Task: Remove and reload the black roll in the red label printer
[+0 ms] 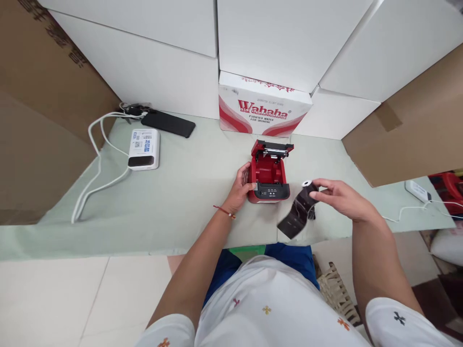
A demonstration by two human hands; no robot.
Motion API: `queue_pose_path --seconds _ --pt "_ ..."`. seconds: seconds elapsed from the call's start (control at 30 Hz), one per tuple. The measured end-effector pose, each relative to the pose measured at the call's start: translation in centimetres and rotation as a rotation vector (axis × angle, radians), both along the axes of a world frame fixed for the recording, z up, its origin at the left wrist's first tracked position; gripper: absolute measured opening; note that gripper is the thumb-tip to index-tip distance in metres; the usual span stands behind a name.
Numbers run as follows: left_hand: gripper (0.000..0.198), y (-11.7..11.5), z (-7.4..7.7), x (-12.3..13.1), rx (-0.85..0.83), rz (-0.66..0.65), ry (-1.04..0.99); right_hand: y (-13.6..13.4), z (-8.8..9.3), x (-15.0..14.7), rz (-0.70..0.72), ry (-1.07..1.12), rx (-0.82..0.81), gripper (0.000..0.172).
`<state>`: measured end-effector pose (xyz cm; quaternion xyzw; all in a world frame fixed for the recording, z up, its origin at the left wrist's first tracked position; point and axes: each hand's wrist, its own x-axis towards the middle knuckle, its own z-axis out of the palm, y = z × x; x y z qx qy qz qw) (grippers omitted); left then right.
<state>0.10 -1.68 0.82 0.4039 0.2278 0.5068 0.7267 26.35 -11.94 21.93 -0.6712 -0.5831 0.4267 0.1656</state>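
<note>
A red-and-black label printer (272,191) stands lid-up on the worktop (191,193), between its front edge and the Wahaha carton (264,108) at the back. The left hand (239,189) clasps its left side; the right hand's (336,196) fingers pinch a black roll (308,190), its loose strip (293,220) trailing toward the front edge.

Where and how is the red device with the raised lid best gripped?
I'd grip the red device by its outer side walls, from left and right: its body is boxy and upright, and the left hand holds its left side. The raised lid stands open at the far end, likely a weaker hold.
</note>
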Motion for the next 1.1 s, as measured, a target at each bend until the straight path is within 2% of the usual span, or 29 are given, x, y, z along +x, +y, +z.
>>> queue_pose_path --seconds 0.1,0.2,0.27,0.33,0.43,0.57,0.73,0.8,0.87,0.93,1.03,1.1 --pt "0.089 0.2 -0.5 0.0 0.036 0.007 0.006 -0.2 -4.0 1.0 0.053 -0.114 -0.087 0.031" --pt "0.088 0.4 -0.9 0.0 0.06 0.021 0.013 0.6 -7.9 0.7 0.052 -0.319 -0.005 0.031" --pt "0.087 0.4 -1.0 -0.1 0.063 0.026 0.021 1.1 -9.3 0.9 -0.03 -0.469 0.085 0.037" --pt "0.087 0.4 -0.9 -0.1 0.061 0.025 0.029 1.4 -9.9 1.7 -0.136 -0.628 0.133 0.041" --pt "0.087 0.3 -0.7 -0.2 0.054 0.028 0.038 1.2 -10.0 3.7 -0.204 -0.812 0.053 0.043" --pt "0.088 0.3 -0.6 -0.3 0.03 0.03 0.029 0.4 -10.8 5.3 -0.175 -0.83 -0.004 0.046" --pt "0.087 0.3 -0.5 -0.3 0.043 0.031 0.035 1.1 -11.7 5.1 -0.147 -0.816 -0.011 0.048" --pt "0.087 0.3 -0.4 -0.3 0.046 0.033 0.032 1.8 -10.7 5.2 -0.12 -0.8 -0.049 0.042" --pt "0.086 0.3 -0.4 -0.3 0.043 0.033 0.021 2.3 -8.5 5.5 -0.042 -0.728 -0.077 0.034" --pt "0.087 0.3 -0.4 -0.2 0.045 0.029 0.012 2.4 -5.2 5.7 0.085 -0.585 -0.106 0.03" --pt "0.088 0.3 -0.5 -0.1 0.039 0.03 0.006 2.3 0.4 4.8 0.247 -0.388 -0.16 0.043" --pt "0.088 0.3 -0.6 -0.1 0.033 0.034 0.002 2.6 3.0 3.0 0.318 -0.316 -0.11 0.047"
